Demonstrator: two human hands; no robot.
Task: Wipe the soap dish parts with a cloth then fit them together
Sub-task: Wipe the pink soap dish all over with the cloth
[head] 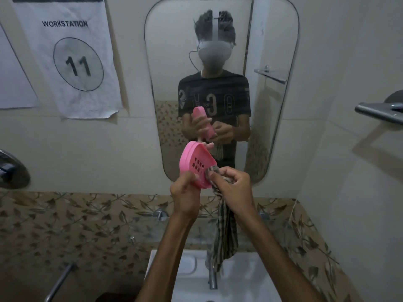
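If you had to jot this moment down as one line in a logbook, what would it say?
left hand: holds pink soap dish | right hand: presses checked cloth to its edge | over sink | step: wiping

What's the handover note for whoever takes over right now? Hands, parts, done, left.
Left hand: grips the pink soap dish by its lower edge, held up in front of the mirror, slotted face toward the camera.
Right hand: holds the checked cloth bunched against the dish's right edge; the rest of the cloth hangs down over the sink.
Parts: the dish looks like two stacked layers; I cannot tell if they are fully seated.
Done: wiping is underway.
Left: finish wiping, then confirm the parts fit together.
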